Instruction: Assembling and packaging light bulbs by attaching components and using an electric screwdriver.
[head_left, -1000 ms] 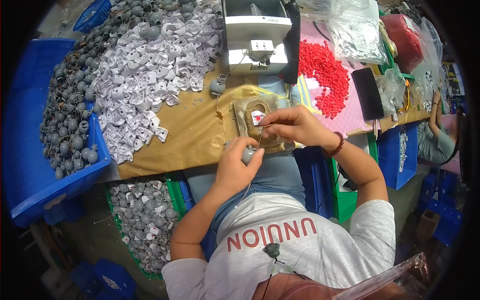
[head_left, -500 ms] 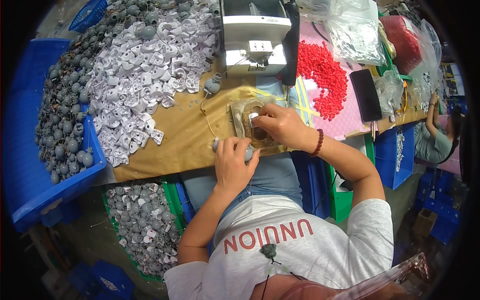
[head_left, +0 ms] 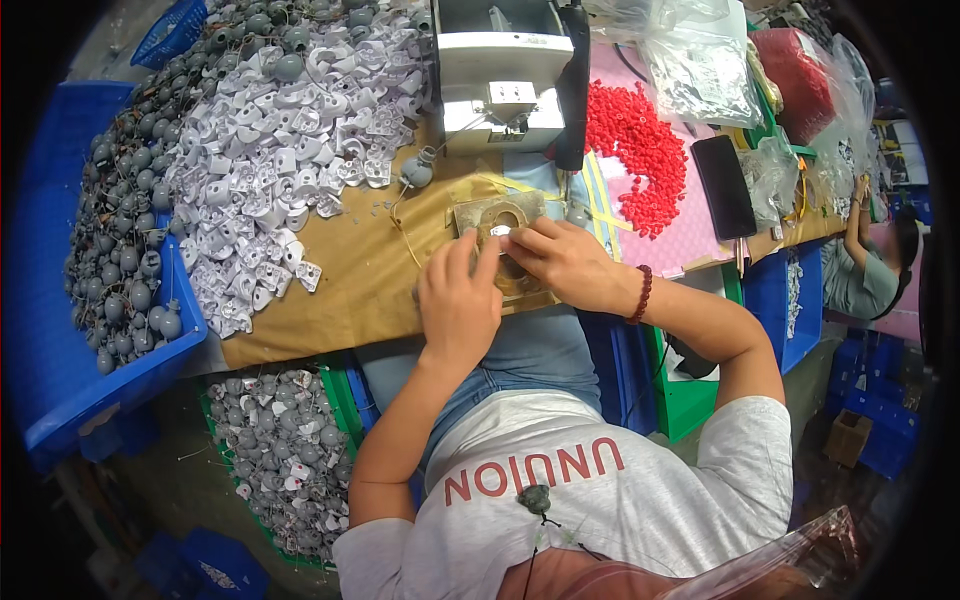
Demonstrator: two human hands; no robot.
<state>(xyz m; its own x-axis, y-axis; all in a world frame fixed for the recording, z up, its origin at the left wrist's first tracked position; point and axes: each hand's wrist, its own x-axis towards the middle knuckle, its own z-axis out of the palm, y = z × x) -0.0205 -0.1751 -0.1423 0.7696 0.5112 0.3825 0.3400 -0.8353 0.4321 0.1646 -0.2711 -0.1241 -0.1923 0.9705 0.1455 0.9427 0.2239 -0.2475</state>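
Note:
A small white plastic part (head_left: 499,231) sits over the round recess of a worn, tan fixture block (head_left: 524,210) at the table's near edge. From the right, my right hand (head_left: 578,264) pinches this part between thumb and fingers. The fingertips of my left hand (head_left: 458,303) meet it from the other side, closed at its left edge. Whatever lies beneath the left palm is hidden. A grey ball-shaped housing (head_left: 417,170) with a thin cord lies beyond my left hand, the cord running down toward it.
White plastic parts (head_left: 270,150) are heaped at left, beside grey ball housings (head_left: 125,265) in a blue bin (head_left: 190,290). A box-shaped machine (head_left: 505,85) stands behind the fixture. Small red pieces (head_left: 650,160) and a black phone (head_left: 725,187) lie right. Another person (head_left: 862,270) sits far right.
My left hand has moved up and right, from a grey ball housing to the white part. That housing is now out of sight. My right hand has shifted slightly right and down.

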